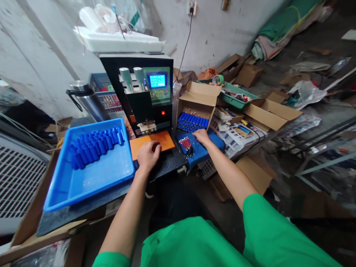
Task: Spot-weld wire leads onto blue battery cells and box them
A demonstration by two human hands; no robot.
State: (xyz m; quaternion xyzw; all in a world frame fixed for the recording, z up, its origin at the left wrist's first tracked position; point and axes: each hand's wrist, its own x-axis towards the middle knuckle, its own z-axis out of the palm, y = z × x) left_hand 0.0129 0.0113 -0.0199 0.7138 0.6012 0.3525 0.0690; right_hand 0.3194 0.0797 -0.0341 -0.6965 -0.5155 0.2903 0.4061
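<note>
My left hand (pixel 148 155) rests on the orange board (pixel 165 141) in front of the black machine (pixel 114 70) with a lit screen; its fingers are curled, and whatever they hold is hidden. My right hand (pixel 201 136) is closed, fingertips down, at the blue cloth (pixel 201 155), beside a bundle of red and black wires (pixel 187 144). Anything pinched there is too small to make out. Just behind that hand, a cardboard box (pixel 203 97) holds stacked blue cylinders (pixel 193 120). More blue cylinders (pixel 94 146) stand in the blue tray (pixel 102 181) at the left.
A steel flask (pixel 87 98) stands behind the tray. White foam (pixel 119 41) lies on top of the machine. Further right are a green tray (pixel 236 97) with small parts, an open carton (pixel 271 113) and a white plastic basket (pixel 232 142). The dark tabletop (pixel 167 163) ends close in front of me.
</note>
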